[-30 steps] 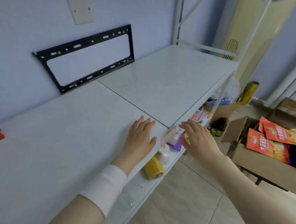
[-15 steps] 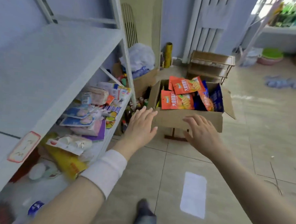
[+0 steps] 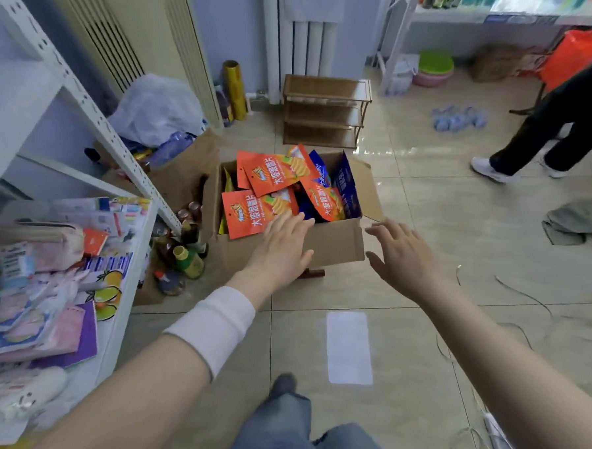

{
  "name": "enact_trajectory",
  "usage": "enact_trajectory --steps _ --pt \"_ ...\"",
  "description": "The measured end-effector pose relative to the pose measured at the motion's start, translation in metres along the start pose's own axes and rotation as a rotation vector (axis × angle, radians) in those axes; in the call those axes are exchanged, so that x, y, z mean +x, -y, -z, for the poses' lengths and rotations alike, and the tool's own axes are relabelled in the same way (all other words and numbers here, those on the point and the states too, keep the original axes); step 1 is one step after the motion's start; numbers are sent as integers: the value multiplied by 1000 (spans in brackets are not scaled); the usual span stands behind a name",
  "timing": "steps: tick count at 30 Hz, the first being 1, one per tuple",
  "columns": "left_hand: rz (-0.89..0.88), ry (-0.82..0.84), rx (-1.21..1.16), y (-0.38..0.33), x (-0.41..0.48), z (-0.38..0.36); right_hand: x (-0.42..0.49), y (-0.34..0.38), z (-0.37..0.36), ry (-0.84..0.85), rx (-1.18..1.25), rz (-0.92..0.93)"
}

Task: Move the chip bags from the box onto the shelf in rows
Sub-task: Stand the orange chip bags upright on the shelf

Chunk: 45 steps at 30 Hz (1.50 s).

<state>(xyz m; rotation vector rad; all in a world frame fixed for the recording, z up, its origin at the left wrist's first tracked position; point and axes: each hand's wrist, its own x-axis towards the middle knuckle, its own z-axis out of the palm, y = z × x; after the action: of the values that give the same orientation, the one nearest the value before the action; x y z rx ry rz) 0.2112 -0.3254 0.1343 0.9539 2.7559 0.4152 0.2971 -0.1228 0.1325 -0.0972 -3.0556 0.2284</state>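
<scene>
Both hands are out at mid-frame, empty. The left hand (image 3: 281,249), fingers straight and spread, hovers over the near wall of the box (image 3: 335,241), fingertips at the nearest orange chip bag (image 3: 250,215). The right hand (image 3: 401,255) is splayed wide just right of the box. Best bet: grip that front bag by its flat sides and lift it clear of the overlapping ones, with the blue bags (image 3: 346,189) behind. The shelf (image 3: 127,277) stands at left.
</scene>
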Motion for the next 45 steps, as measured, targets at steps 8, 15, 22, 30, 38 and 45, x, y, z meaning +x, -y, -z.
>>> enact_trajectory --steps 8,15,22,30,38,45 --pt "-73 60 0 -48 122 -30 46 -119 -19 24 41 -69" --pt "33 116 21 -121 223 -80 103 -257 -35 81 123 -28" --pt "154 128 19 -158 300 -98 165 -372 -31 164 105 43" --pt "379 84 -60 -147 379 -102 285 -390 -47 221 125 265" --pt "489 62 -121 -138 462 -86 374 -428 -32 328 65 381" --pt "701 -60 -186 -124 512 -74 476 -425 -34 351 35 562"
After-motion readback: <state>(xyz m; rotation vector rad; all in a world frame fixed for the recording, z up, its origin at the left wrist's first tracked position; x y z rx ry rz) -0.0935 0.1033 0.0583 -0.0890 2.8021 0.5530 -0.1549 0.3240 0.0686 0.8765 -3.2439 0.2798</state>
